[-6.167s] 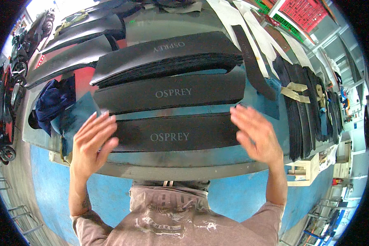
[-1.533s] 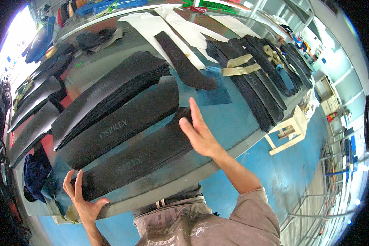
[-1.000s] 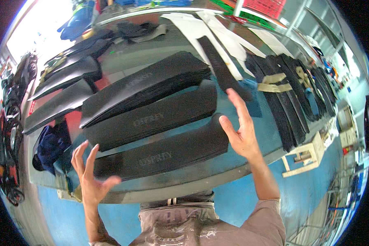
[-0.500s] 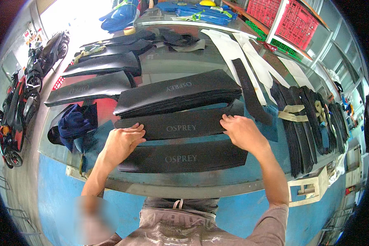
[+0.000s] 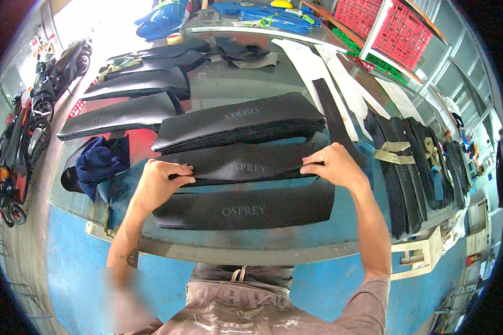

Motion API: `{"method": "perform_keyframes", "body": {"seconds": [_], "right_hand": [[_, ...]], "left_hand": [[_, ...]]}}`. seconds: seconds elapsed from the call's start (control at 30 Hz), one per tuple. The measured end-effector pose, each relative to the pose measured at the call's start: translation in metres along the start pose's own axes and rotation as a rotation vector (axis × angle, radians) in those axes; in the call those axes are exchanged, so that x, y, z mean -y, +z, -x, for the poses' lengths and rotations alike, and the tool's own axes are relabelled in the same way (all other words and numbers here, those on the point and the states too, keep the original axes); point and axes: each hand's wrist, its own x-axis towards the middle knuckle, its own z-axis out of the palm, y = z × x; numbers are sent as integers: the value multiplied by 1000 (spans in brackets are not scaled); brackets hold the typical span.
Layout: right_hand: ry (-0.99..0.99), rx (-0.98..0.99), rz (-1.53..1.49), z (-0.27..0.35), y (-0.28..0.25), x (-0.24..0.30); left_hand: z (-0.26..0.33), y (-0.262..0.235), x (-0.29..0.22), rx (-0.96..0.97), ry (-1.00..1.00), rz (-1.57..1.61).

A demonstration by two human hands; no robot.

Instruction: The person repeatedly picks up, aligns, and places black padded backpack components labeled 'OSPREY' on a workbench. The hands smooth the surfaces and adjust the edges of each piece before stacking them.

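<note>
A long black panel (image 5: 218,159) with pale lettering lies across the middle of the table, on top of other panels like it. My left hand (image 5: 165,177) pinches its near edge toward the left end, thumb below and fingers above. Toward the right end, my right hand (image 5: 334,164) pinches the same edge in a like grip. Between the hands that edge bows and stands slightly off the layer beneath. Nearer to me lies a flat stack of lettered black panels (image 5: 195,215). A thicker stack of black panels (image 5: 207,125) sits just beyond the held one.
More black panel piles (image 5: 123,114) lie at the left, beside a dark blue cloth (image 5: 103,159). Strapped black bundles (image 5: 397,178) and white strips (image 5: 341,84) are at the right. Red crates (image 5: 399,39) stand at the far right, and motorbikes (image 5: 33,134) at the left.
Both hands have gone from resting on the panel with flat fingers to pinching its near edge. That edge has come up a little, with the panel bending between them.
</note>
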Motion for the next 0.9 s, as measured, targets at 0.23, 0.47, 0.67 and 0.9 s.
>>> {"method": "perform_keyframes", "body": {"seconds": [0.23, 0.47, 0.67, 0.9], "right_hand": [[-6, -129, 15, -8, -14, 1], [-308, -411, 156, 50, -18, 21], [-296, 77, 189, 116, 35, 18], [-281, 76, 96, 110, 28, 20]], "left_hand": [[-20, -19, 4, -48, 43, 2], [29, -38, -29, -231, 218, -168], [110, -5, -3, 162, 229, -244], [106, -12, -9, 127, 218, -214]]}}
